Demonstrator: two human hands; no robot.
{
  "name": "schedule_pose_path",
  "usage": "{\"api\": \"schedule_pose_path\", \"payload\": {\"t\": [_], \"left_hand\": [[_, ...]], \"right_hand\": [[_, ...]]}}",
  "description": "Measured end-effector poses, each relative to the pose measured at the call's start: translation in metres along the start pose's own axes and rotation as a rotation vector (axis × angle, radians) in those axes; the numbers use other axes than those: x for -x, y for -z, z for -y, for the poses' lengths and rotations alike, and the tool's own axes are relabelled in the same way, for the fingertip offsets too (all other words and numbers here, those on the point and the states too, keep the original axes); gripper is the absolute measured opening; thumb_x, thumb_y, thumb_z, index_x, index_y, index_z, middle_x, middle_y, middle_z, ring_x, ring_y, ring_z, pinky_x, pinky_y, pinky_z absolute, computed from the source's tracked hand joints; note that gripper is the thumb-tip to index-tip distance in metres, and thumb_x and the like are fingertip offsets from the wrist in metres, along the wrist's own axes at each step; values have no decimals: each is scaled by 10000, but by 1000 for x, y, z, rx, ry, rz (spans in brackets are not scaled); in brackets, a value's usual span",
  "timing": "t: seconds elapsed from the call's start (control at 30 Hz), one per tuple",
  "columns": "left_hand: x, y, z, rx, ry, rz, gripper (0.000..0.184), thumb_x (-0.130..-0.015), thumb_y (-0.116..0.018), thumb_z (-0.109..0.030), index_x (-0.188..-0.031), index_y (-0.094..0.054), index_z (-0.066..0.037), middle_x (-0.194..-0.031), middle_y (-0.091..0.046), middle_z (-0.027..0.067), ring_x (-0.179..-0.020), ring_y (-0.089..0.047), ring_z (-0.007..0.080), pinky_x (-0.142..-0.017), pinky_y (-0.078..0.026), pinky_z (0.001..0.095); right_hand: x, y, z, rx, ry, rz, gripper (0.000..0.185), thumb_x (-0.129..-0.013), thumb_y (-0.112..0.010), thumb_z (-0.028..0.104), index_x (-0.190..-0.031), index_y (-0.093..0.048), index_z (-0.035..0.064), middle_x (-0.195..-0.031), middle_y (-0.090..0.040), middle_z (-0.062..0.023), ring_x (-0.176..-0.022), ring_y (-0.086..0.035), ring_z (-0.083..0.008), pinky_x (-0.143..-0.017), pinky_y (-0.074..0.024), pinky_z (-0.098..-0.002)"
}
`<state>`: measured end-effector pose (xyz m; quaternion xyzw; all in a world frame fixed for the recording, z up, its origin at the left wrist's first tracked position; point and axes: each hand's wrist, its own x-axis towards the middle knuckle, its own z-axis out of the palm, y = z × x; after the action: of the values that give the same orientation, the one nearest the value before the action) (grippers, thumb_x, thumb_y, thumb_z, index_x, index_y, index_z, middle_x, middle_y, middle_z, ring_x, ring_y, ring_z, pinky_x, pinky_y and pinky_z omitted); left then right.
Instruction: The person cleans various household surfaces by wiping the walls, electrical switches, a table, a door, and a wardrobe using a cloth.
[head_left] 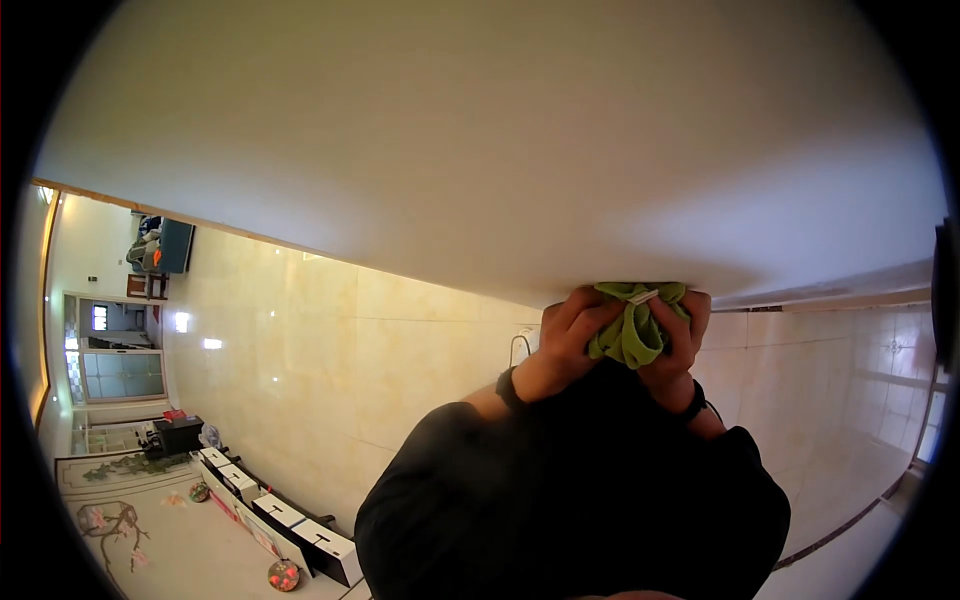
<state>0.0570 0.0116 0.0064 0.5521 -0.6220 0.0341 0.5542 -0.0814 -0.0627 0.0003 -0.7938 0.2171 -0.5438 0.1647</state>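
A bunched green cloth (632, 338) with a small white tag is held between both hands, close against a large pale, smooth surface (560, 150) that fills the upper view. My left hand (573, 335) has its fingers wrapped round the cloth's left side. On the cloth's right side, my right hand (682, 335) grips it with bent fingers. Both wrists carry dark bands, and the sleeves are black. The fingertips are partly hidden in the folds.
Glossy cream floor tiles (300, 330) spread below the surface's edge. White boxes (280, 510) line the lower left near a black box (180, 435) and a flower-patterned wall (110, 520). A blue sofa (176, 247) is at the far left. A doorway stands below it.
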Motion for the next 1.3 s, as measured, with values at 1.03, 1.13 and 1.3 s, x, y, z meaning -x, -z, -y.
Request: {"api": "schedule_pose_path", "payload": {"t": [1.03,1.13,1.3], "left_hand": [[79,57,36,14,569,-189,195,-817,-689,-30,-996,-610,-38,-903,-686,140,-764,-690,260,-639,-548,334],[87,60,33,114,676,-191,159,-986,-455,-108,-1039,-555,3,-956,-615,58,-837,-576,116,-708,-502,250],[62,54,20,28,520,-221,119,-896,-582,-13,-1014,-578,5,-918,-630,59,-798,-594,129,-693,-511,267]], "right_hand": [[9,-69,47,-124,71,230,582,-545,-699,5,-1114,-710,124,-1056,-560,-81,-943,-552,-303,-804,-496,-391],[1,-67,55,-131,60,269,575,-561,-696,-2,-1120,-707,132,-1039,-552,-82,-919,-562,-302,-775,-510,-388],[-14,-47,51,-168,52,365,600,-561,-706,-16,-1143,-694,129,-1053,-543,-91,-951,-560,-312,-793,-503,-394]]}}
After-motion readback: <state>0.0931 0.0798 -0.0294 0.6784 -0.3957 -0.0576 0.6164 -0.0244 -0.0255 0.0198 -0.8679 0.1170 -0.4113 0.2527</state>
